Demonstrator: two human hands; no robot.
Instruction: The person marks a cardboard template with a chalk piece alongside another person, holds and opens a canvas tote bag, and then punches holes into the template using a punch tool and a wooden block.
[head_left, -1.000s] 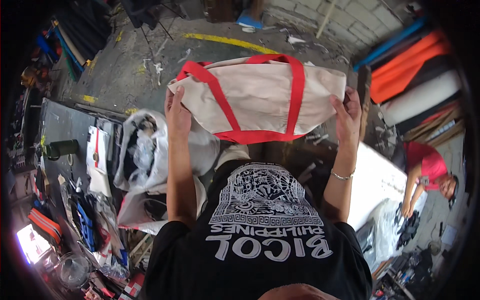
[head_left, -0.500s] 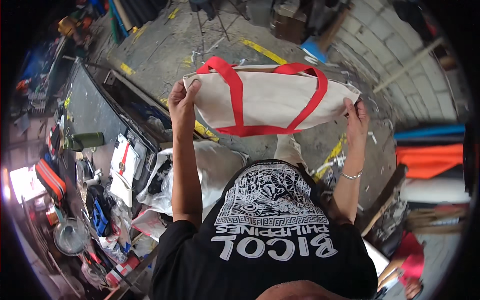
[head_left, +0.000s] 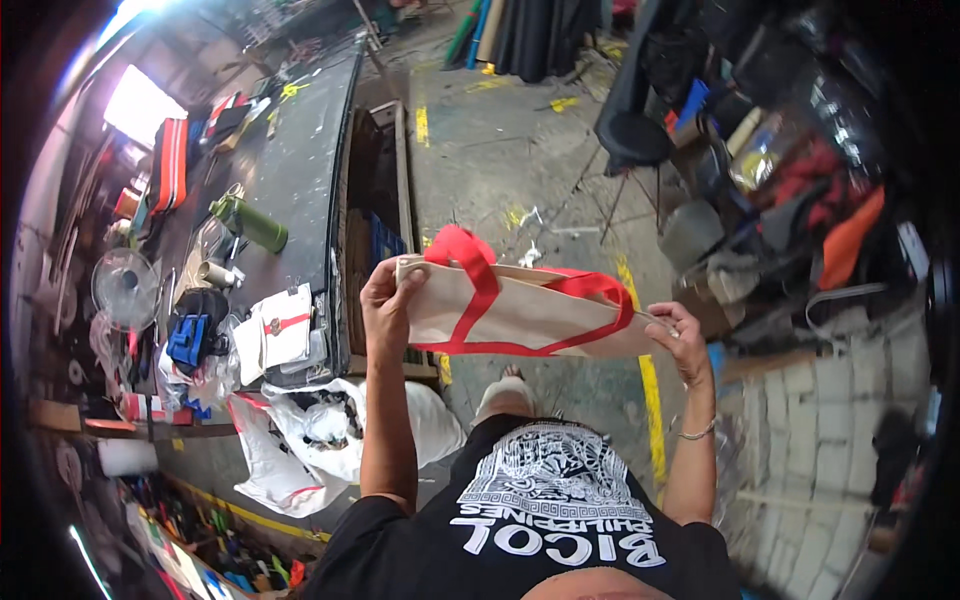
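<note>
Bag point(head_left: 520, 312) in cream canvas hangs stretched out in the air over the grey floor point(head_left: 470, 150), its long axis running left to right and slanting so that the right end sits nearer than the left. Its mouth points to the far side, gaping slightly toward the right, while a red base band point(head_left: 500, 349) faces near. Two red handles point(head_left: 470, 255) rise from the body: one loops up by the left end, the other leans over toward the right.

On the left, a dark counter point(head_left: 300, 150) carries a green bottle point(head_left: 255, 225), white folded cloth point(head_left: 262, 350) with a red strip, and a blue-and-black pouch point(head_left: 188, 340). Near left, white sacks point(head_left: 435, 425) lie on the floor, partly screened by the left forearm point(head_left: 390, 430). A black stool point(head_left: 635, 140) stands on the far side, right of centre, with dark rolls point(head_left: 530, 45) beyond; a pale block wall point(head_left: 810, 430) rises near right.

The bag lies between the hands, touching both. The left hand point(head_left: 385, 300) grasps the upper left corner, covering part of it with the thumb; the right hand point(head_left: 685, 345) pinches the right end between thumb and fingers.
</note>
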